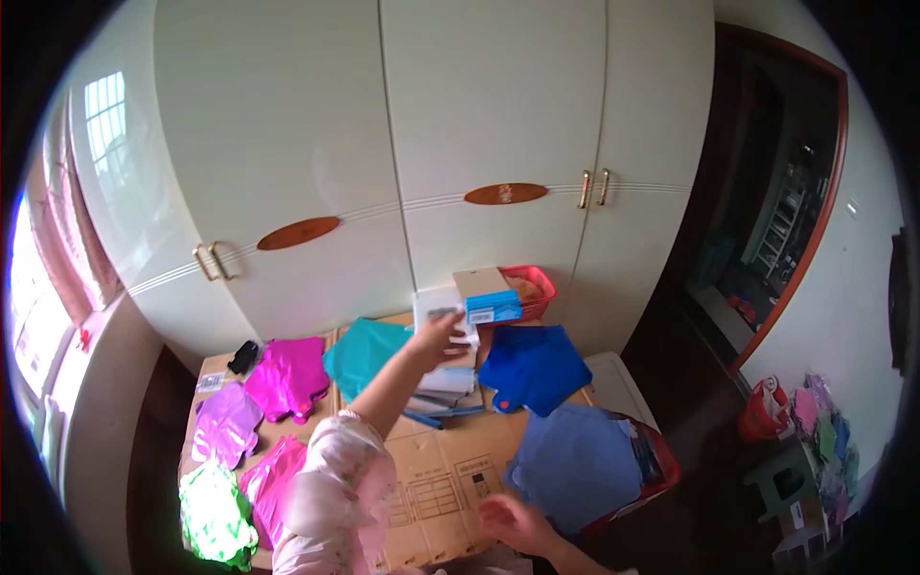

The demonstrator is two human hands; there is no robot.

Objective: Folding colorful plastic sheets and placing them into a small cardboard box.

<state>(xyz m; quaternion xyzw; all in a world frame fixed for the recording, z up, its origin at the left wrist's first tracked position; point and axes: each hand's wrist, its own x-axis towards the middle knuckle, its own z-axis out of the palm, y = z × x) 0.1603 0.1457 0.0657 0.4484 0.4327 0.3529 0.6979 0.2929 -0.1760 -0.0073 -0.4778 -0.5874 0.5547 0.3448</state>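
My left hand (439,343) reaches far over the table with its fingers apart and holds nothing that I can see. It is over a white box or packet (433,305) at the back, partly hidden by the hand. Just in front of it lies a stack of white and grey flat pieces (448,385). Closer to me, my right hand (516,523) hovers above the cardboard (431,479), its fingers loosely bent and slightly blurred, with nothing seen in it. A blue-grey folded bag or cloth (575,465) lies to its right.
Around the stack lie a teal bag (369,356), dark blue bag (537,369), magenta bag (287,377), purple bag (226,422), pink bag (271,479) and green-white bag (216,516). A blue-and-tan box (487,287) and red basket (541,287) stand against the wardrobe (498,115).
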